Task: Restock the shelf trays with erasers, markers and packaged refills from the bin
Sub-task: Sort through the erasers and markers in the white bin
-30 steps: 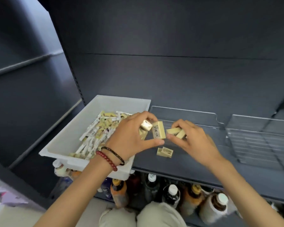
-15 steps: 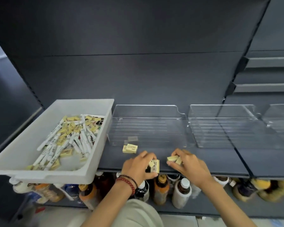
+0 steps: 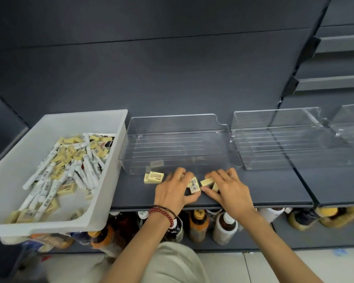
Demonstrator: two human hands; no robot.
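Erasers (image 3: 195,185) gripped in left hand (image 3: 172,192) and right hand (image 3: 230,189), palms down, over shelf (image 3: 274,186)

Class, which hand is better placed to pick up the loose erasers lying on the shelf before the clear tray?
Left. The left hand sits right beside the loose erasers; the right hand is farther off, beyond it. Both hands grip other erasers.

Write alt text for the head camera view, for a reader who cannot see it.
A person's left hand and right hand each hold small yellow erasers on a dark shelf, before a clear tray. Two more erasers lie loose nearby, and a white bin of erasers and markers stands at the left.
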